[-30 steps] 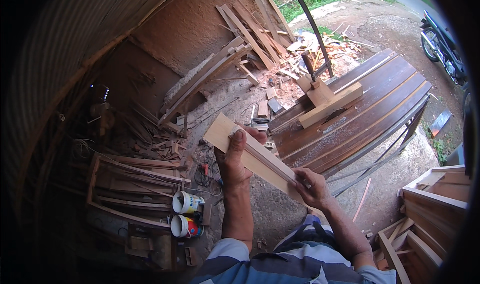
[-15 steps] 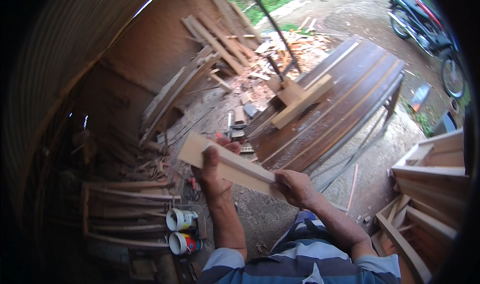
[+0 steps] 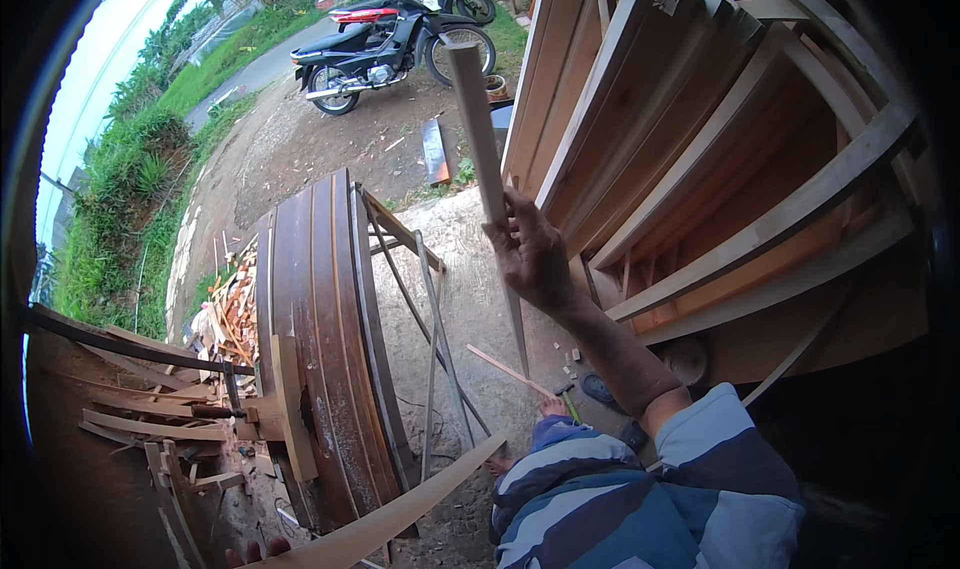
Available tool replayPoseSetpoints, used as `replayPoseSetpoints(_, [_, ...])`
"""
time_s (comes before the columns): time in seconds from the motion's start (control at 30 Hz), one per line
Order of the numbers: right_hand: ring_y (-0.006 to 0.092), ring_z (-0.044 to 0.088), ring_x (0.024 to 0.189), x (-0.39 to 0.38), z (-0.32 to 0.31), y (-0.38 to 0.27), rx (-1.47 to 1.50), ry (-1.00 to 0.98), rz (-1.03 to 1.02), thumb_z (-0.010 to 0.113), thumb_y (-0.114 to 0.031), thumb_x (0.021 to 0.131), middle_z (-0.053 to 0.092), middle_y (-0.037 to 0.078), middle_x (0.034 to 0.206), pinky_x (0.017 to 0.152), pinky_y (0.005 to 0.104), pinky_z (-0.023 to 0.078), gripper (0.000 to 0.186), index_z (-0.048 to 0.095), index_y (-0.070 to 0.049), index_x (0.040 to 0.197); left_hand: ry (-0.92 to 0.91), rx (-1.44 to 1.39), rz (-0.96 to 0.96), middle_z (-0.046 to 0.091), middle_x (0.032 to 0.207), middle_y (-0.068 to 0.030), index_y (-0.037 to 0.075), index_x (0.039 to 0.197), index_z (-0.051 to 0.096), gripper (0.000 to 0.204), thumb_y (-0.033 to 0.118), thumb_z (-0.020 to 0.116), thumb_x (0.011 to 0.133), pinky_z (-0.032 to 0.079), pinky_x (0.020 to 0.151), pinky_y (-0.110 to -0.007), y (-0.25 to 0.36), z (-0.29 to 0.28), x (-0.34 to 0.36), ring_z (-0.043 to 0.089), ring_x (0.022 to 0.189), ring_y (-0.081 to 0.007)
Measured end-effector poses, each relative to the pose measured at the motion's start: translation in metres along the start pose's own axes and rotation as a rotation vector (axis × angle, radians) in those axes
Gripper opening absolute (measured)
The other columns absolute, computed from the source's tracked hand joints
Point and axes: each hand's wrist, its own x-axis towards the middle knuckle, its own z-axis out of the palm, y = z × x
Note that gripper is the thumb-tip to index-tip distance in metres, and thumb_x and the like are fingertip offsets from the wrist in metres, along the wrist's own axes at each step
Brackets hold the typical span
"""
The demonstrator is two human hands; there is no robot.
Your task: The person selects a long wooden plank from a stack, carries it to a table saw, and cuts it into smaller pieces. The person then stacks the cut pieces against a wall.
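My right hand (image 3: 532, 254) is raised to the right of the table, its fingers wrapped round a wooden strip (image 3: 473, 119). The strip stands nearly upright, its top end leaning slightly left and its narrow lower end pointing at the floor. At the bottom edge only the fingertips of my left hand (image 3: 257, 551) show, curled at a pale wooden board (image 3: 400, 509). That board slants up to the right toward my body, and the rest of the left hand is out of the picture or hidden.
A dark plank-topped table (image 3: 320, 359) stands at left, with a wooden block (image 3: 290, 409) on it. Wooden frames (image 3: 720, 209) crowd the right side, close to my right arm. Offcuts (image 3: 235, 309) lie beyond the table. Motorcycles (image 3: 385, 59) are parked outside. A hammer (image 3: 570, 404) lies near my feet.
The view has swung right toward the frames. The board and strip, held together before, are now apart: the strip has gone up in my right hand, the board stays low at my left.
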Motion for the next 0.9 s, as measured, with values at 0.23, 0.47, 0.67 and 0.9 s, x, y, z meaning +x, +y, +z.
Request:
replayPoseSetpoints(0.23, [0.0267,0.07,0.086,0.05,-0.106,0.154,-0.265,0.325,0.341,0.057,-0.021,0.103,0.067,0.011,0.096,0.077,0.0405,0.056,0.034,0.051,-0.011,0.134,-0.084,0.098,0.039,0.063,0.123,-0.0223,-0.001,0.149,0.043,0.076,0.054,0.059,0.099,0.056,0.083,-0.045,-0.007,0.059,-0.007,0.067,0.094,-0.0344])
replayPoseSetpoints(0.47, [0.0467,0.064,0.112,0.051,-0.114,0.267,-0.375,0.285,0.414,0.05,-0.026,0.105,0.067,0.029,0.117,0.089,0.0521,0.051,0.041,0.049,-0.002,0.138,-0.076,0.177,0.041,0.062,0.124,-0.0201,0.0,0.152,0.04,0.072,0.049,0.056,0.102,0.055,0.085,-0.039,0.013,0.069,-0.016,0.067,0.095,-0.0293])
replayPoseSetpoints(0.67, [0.0388,0.067,0.104,-0.013,-0.14,0.283,-0.497,0.2,0.49,0.063,-0.031,0.101,0.069,0.025,0.113,0.087,0.0459,0.052,0.045,0.056,0.005,0.128,-0.08,0.178,0.005,0.068,0.119,-0.0193,-0.006,0.15,0.041,0.06,0.031,0.056,0.106,0.055,0.092,-0.037,-0.027,-0.013,-0.037,0.069,0.101,-0.0242])
replayPoseSetpoints(0.9, [0.04,0.054,0.13,-0.218,-0.06,0.177,-0.392,-0.105,0.506,0.062,-0.018,0.1,0.049,0.031,0.144,0.105,0.0438,0.05,0.064,0.035,0.003,0.154,0.063,0.202,0.068,0.071,0.107,-0.0196,-0.01,0.137,0.048,0.062,0.046,0.045,0.108,0.056,0.086,-0.036,-0.025,-0.087,-0.085,0.072,0.094,-0.0237])
